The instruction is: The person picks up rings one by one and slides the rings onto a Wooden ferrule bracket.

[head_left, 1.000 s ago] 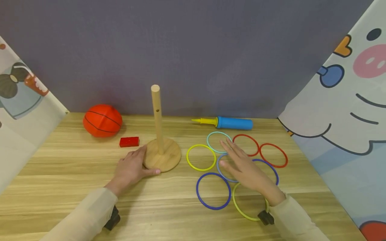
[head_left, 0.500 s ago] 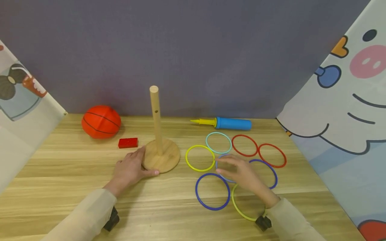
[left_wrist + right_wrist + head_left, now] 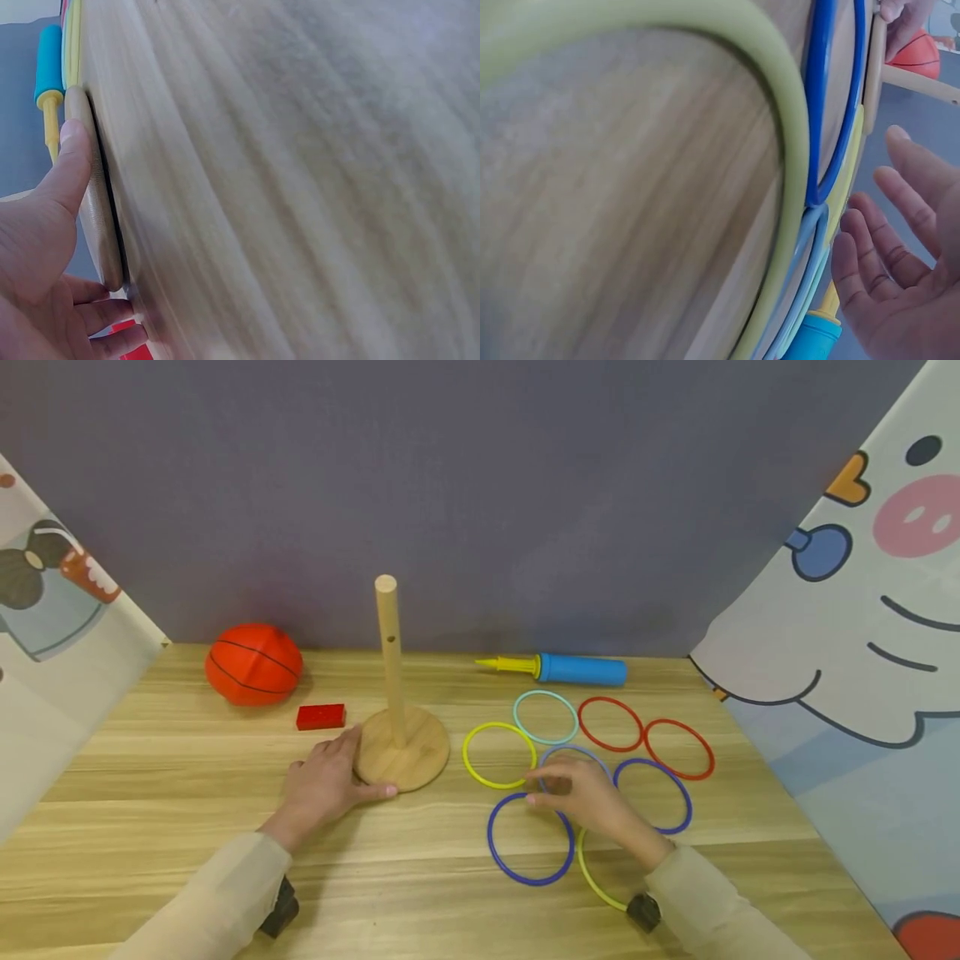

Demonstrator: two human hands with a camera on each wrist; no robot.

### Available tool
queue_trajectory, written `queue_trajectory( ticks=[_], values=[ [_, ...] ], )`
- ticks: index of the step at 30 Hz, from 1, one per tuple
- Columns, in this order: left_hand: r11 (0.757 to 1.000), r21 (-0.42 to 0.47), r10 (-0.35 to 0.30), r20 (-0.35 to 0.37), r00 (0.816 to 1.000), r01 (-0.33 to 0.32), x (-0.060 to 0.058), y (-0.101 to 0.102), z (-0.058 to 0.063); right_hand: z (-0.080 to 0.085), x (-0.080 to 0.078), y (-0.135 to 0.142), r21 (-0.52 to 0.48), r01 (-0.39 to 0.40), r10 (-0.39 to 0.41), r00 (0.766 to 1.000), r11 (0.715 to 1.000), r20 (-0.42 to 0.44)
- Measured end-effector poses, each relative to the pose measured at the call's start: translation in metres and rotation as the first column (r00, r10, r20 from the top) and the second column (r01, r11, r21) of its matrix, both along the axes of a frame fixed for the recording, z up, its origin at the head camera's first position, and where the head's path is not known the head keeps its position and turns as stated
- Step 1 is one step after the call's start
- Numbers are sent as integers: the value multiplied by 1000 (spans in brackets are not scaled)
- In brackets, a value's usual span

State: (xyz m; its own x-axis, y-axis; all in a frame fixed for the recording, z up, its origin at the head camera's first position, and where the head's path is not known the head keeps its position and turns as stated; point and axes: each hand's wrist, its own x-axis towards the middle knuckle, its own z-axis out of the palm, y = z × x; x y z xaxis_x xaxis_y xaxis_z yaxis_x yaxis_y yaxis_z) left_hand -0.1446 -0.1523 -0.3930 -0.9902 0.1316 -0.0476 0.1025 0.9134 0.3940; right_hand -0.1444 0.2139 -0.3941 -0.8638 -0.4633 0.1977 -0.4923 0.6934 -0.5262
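l hand gripping wood base w/ peg, r hand relaxed, thumb apart, over lt blue ring

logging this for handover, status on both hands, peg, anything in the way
Left hand touching stand base; right hand empty over light-blue ring. Peg upright, bare. Red block near base, clear of rings.

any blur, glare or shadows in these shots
Head view: fairly crisp, with a soft shadow on the table beside the left sleeve; left wrist view: the table's grain looks smeared, with a pale sheen at upper right; right wrist view: the closest yellow-green ring is soft-edged.
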Motion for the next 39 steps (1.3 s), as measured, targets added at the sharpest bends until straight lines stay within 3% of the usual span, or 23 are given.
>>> queue_trajectory(
  ticks=[8,18,29,39],
  values=[
    [1000,6,-12,-16,1000,12,0,0,0,-2,-4,-6,102,-33,38,998,994,-48],
    [1000,12,-11,3,1000,11,-1,1,2,3,-6,-13,200,-31,28,999,979,18],
    [1000,-4,-13,33,999,13,-3,1,4,6,-8,-18,182,-31,4,989,983,149],
    [1000,-8,-6,32,999,6,-2,1,3,5,-9,-16,180,-99,75,988,979,133]
  ],
)
